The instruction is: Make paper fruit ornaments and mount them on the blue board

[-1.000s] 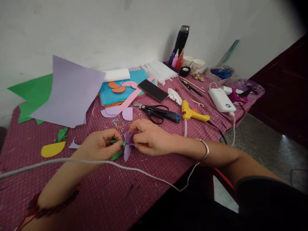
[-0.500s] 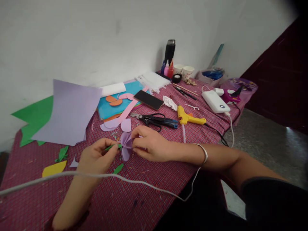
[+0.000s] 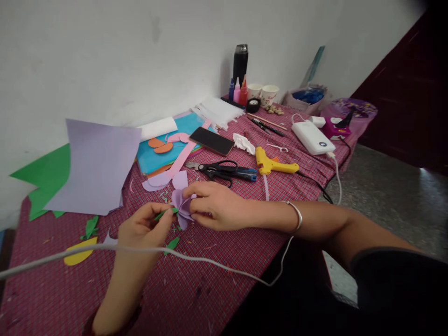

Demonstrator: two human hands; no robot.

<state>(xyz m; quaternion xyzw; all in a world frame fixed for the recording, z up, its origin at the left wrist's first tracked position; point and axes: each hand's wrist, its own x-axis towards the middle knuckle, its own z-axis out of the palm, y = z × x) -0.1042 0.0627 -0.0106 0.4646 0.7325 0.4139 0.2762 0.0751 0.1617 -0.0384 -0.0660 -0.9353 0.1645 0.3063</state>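
A purple paper flower [image 3: 182, 217] is held between my two hands above the checked tablecloth. My left hand [image 3: 145, 226] pinches its green stem [image 3: 166, 213] between thumb and fingers. At the petals, my right hand [image 3: 206, 205] has its fingers closed on the flower's right side; the fingertips partly hide it. A loose green leaf piece [image 3: 172, 244] lies just below the flower. Behind it rests a cut lilac petal [image 3: 180, 179]. Black-handled scissors [image 3: 219, 171] lie beyond my right hand, alongside a blue and black cutter [image 3: 247, 174].
A yellow glue gun [image 3: 276, 165] lies to the right, near a white power bank [image 3: 312, 137]. A white cable [image 3: 210, 267] crosses in front of my left forearm. Lilac sheets [image 3: 98, 168], a phone [image 3: 212, 141], a black bottle [image 3: 240, 63] and paper cups [image 3: 269, 94] stand or lie farther back.
The petals look more gathered and turned, with the lower petal less spread out. Both hands keep their hold; the camera view has shifted slightly.
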